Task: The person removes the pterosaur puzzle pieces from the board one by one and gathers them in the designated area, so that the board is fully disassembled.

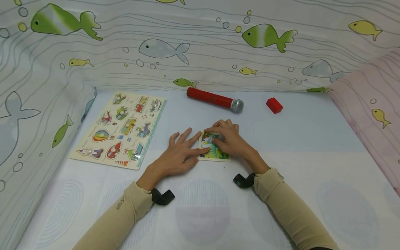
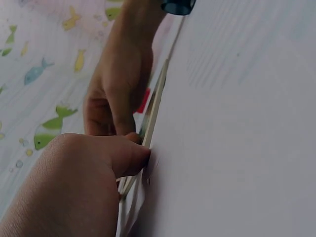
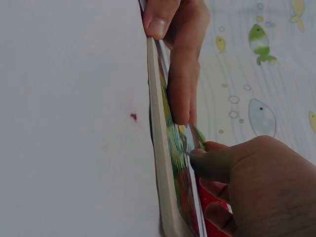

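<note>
Fingers of our left hand point(image 1: 178, 156) are spread wide and nearly straight: index on the face of the small puzzle board point(image 1: 215, 155), thumb at its left edge. Reads as bracing, so the board can't skid while we work on it.

Right hand point(image 1: 229, 139) is over the board's far right part, fingers narrow: thumb and index pinch a thin puzzle piece point(image 3: 199, 137) with some green on it, tilted to the printed face. Touching the face or just clear of it, we can't tell. Grip looks to be at the edge, probably so the fingertips don't block what's underneath. Which recess it matches: hidden by our hand.

Board lies face up on the bench point(image 1: 306, 139), between both hands, likely for even reach. Around it: large puzzle board point(image 1: 93, 145) to its left, red microphone point(image 1: 212, 98) beyond it, red block point(image 1: 274, 105) beyond and right. All apart from it, so presumably nothing fouls our fingers.
</note>
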`<state>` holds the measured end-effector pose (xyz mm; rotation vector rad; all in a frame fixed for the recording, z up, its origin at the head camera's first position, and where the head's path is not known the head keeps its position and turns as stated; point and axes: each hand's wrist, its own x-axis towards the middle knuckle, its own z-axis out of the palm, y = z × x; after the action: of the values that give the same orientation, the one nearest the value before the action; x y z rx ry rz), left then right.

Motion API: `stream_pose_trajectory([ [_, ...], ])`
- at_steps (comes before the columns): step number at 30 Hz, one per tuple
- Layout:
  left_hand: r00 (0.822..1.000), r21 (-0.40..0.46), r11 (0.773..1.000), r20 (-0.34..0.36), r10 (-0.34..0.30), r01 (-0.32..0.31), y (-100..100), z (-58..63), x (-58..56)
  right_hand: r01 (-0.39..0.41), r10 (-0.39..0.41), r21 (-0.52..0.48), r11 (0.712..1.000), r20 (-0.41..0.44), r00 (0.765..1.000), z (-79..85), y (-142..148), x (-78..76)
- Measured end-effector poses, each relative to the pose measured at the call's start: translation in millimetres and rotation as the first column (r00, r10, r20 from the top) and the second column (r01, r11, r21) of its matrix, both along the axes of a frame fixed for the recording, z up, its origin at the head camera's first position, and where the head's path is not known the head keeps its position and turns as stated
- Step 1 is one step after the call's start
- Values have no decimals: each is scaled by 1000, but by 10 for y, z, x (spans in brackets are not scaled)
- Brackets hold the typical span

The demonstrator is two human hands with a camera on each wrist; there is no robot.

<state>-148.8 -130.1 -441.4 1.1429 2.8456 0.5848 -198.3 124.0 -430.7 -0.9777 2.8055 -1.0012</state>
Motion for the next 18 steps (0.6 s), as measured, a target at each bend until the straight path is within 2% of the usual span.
stream_pose_trajectory([
  [8,1000,2,1000,-20,-11,11,8,-1,2,27,-30,-202,979,-16,999,-71,-50,21],
  [13,1000,1,1000,-26,-9,9,7,1,-4,63,-69,-248,967,-15,998,-75,-86,35],
  [18,1000,-4,1000,-24,-2,2,-2,-3,-3,119,-115,-283,952,30,993,-68,-101,29],
])
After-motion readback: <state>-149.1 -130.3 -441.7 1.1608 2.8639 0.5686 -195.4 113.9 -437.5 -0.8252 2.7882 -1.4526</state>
